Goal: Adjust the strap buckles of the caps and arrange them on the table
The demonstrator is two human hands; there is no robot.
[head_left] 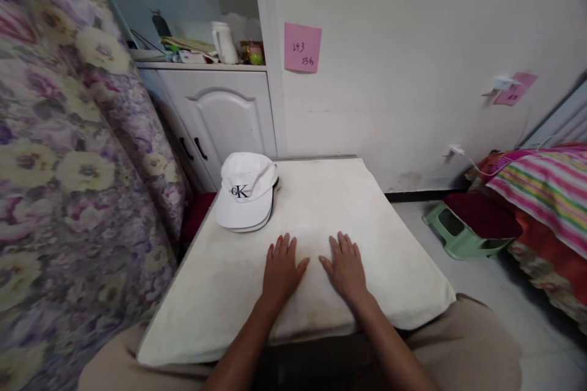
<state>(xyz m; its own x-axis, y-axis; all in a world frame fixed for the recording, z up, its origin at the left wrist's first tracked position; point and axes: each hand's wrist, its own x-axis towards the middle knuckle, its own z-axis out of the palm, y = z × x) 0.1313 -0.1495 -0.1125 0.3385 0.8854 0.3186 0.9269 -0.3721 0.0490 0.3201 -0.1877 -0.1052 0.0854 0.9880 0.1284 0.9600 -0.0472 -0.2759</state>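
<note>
I note both hands unclenched and grasping nothing: left hand (280, 270) and right hand (347, 267) lie palm-down, apart, on the cloth (328, 201) over the table. The white cap (245, 186) sits upright at the table's far left, beyond my left fingertips and untouched, another brim (251, 229) showing beneath. Stacking looks done, in my judgement; whether handling is finished or unstarted, I cannot tell.

Pale wall (398, 55), white cabinet (224, 116), floral curtain (87, 171)
</note>
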